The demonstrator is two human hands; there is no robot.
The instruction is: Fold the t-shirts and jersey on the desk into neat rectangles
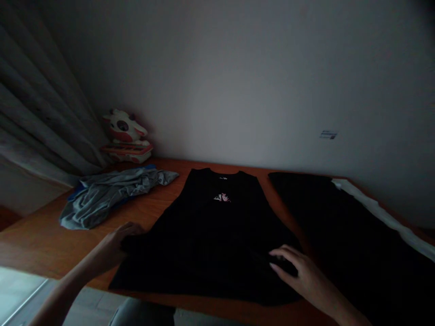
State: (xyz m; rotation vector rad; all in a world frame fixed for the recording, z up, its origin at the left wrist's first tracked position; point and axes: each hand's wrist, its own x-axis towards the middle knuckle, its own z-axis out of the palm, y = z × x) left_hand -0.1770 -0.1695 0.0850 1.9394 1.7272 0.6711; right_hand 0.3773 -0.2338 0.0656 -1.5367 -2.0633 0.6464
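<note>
A black sleeveless-looking shirt (204, 235) lies spread on the wooden table, its neckline toward the wall and its hem near the front edge. A small white and pink print (222, 197) shows on its chest. At the shirt's left edge, my left hand (122, 244) is closed, with dark cloth bunched under its curled fingers. Over the lower right part of the shirt, my right hand (297, 269) has its thumb and forefinger apart in a curve, and nothing shows gripped between them. Darkness hides the folds of the cloth.
A crumpled grey and blue garment (112, 190) lies on the table (44, 240) at left. Behind it stands a cow-shaped toy keyboard (127, 136) by the curtain (44, 104). More black cloth (353, 235) with a white strip (377, 210) covers the right side. A wall rises behind.
</note>
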